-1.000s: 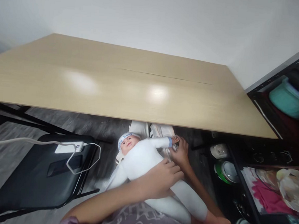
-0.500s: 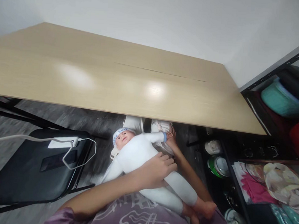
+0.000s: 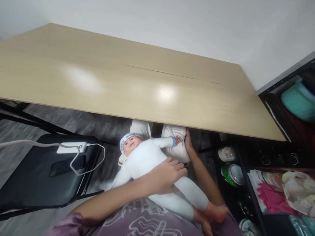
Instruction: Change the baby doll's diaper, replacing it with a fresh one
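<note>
A baby doll (image 3: 144, 158) in a white suit and a blue-and-white cap lies across my lap, head toward the table (image 3: 137, 91). My left hand (image 3: 167, 174) is closed over the doll's belly and holds it. My right hand (image 3: 189, 144) reaches under the table's front edge, just past the doll's raised arm. Its fingers lie stretched along a white padded bundle (image 3: 178, 151), and their tips are hidden by the table edge. The doll's bare feet (image 3: 215, 215) rest at my right thigh.
A black folding chair (image 3: 40, 174) stands at the left with a dark phone (image 3: 68, 165), a white charger (image 3: 71, 147) and its cable on the seat. A black shelf rack (image 3: 279, 115) at the right holds a teal tub (image 3: 301, 103), pink cloth (image 3: 270, 198) and bags. Round green-and-white items (image 3: 231, 173) sit beside it.
The doll has shifted a little up and left on my lap. My right hand has slid from the doll's wrist up along the white bundle, closer to the table edge.
</note>
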### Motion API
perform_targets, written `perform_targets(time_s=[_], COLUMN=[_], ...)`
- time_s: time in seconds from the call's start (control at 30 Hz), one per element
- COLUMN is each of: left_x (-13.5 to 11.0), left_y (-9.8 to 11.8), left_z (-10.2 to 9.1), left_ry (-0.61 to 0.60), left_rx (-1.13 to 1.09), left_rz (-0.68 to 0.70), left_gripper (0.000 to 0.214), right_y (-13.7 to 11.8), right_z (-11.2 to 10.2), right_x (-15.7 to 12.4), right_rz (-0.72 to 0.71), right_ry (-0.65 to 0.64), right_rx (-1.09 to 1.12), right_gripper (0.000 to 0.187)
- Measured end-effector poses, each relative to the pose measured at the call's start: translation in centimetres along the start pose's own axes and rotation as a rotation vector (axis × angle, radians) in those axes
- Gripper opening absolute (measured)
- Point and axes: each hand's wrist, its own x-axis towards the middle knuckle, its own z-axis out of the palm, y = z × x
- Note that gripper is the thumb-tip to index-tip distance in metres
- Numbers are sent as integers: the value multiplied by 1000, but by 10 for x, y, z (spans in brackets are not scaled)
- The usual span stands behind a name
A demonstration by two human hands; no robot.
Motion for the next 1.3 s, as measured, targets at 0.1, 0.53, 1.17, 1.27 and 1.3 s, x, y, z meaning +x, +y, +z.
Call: perform_targets(time_s=[0.1,0.53,1.17,1.27,1.3], left_x=[0,-5,-41,-62,-71], left_y=[0,-1,13,29,34], left_z=[1,-2,-12,-9,-5], left_ry=[14,13,104,163,192], left_rx=[0,16,54,111,111], left_rz=[3,29,-59,42,135], left_gripper=[35,39,44,54,52], right_y=[-1,-56,-136,-153,-160], right_z=[-2,-51,92,88,85], right_x=[-1,-78,-118,-136,-142], right_rz=[24,-338,-991,-988,-970], right_ry=[-25,-72,-1011,-985,-965], right_rx=[-72,-318,-1003,-848,-796], right_gripper=[73,43,28,35,38])
